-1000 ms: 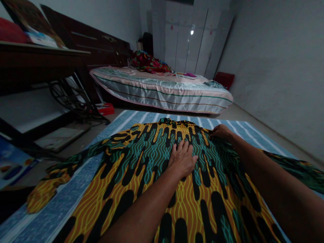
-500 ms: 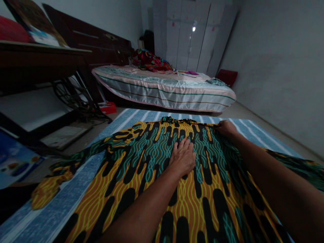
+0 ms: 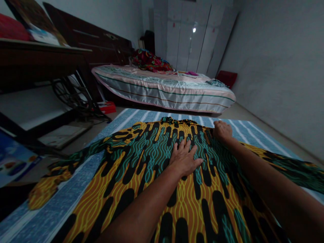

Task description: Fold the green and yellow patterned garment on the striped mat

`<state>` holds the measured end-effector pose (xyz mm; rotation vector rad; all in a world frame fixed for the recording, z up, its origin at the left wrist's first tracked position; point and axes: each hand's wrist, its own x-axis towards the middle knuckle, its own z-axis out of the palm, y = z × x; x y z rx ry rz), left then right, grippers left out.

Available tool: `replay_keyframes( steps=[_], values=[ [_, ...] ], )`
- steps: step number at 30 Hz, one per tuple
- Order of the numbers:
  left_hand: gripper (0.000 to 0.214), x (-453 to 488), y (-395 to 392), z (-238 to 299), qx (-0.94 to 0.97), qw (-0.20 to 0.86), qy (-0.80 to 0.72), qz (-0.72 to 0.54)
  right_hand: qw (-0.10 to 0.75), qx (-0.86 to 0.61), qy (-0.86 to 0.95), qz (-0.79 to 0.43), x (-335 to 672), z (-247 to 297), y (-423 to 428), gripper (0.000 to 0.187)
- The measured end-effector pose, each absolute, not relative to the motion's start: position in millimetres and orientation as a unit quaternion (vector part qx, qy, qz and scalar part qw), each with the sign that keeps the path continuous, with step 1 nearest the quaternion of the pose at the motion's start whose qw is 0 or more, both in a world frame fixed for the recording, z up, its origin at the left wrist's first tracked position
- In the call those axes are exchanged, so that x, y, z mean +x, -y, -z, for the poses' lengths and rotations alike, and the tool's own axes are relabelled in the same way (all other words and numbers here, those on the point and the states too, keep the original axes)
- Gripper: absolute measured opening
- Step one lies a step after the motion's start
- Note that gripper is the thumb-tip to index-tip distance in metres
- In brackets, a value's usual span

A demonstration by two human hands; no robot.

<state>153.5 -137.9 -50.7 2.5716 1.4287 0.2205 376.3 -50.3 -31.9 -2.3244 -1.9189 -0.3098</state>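
- The long-sleeved patterned shirt (image 3: pixel 149 162) runs lengthwise up the frame beneath my left hand (image 3: pixel 184 157), fingers spread.
- My right hand (image 3: pixel 222 131) curls at its right-of-frame shoulder (image 3: pixel 208 131); whether fingers clamp, I can't tell.

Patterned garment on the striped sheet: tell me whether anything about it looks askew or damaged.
Slightly askew: the sleeve toward the picture's left lies bunched and bent, unlike the flatter body of the garment. No tear or stain is visible.
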Motion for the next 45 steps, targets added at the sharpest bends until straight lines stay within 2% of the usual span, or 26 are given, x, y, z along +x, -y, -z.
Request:
replay_keyframes(
  steps=[3, 7, 13, 26, 33, 38, 45],
  values=[
    [0.062, 153.6, 137.6, 51.8, 0.870, 0.090, -0.479, -0.077, 0.081, -0.652, 0.751, 0.073, 339.2, 32.6, 54.8, 0.032],
    [0.064, 154.2, 137.5, 52.8, 0.869, 0.088, -0.480, -0.079, 0.060, -0.594, 0.802, 0.025, 299.4, 36.8, 48.9, 0.025],
    [0.063, 154.1, 140.3, 48.6, 0.867, 0.096, -0.484, -0.069, 0.056, -0.633, 0.770, 0.048, 274.5, 35.2, 31.2, 0.035],
    [0.063, 152.3, 139.8, 53.9, 0.878, 0.090, -0.463, -0.080, 0.036, -0.625, 0.778, 0.039, 242.1, 45.3, 7.1, 0.038],
    [0.056, 152.3, 140.7, 48.5, 0.878, 0.106, -0.461, -0.077, 0.068, -0.623, 0.778, 0.053, 223.6, 42.1, 12.9, 0.037],
    [0.059, 152.6, 140.0, 49.2, 0.882, 0.092, -0.457, -0.071, 0.059, -0.571, 0.818, 0.021, 215.3, 39.9, 15.4, 0.032],
    [0.056, 151.0, 140.2, 50.5, 0.892, 0.058, -0.441, -0.081, 0.074, -0.559, 0.826, -0.013, 202.0, 36.2, 12.1, 0.037]
  ],
)
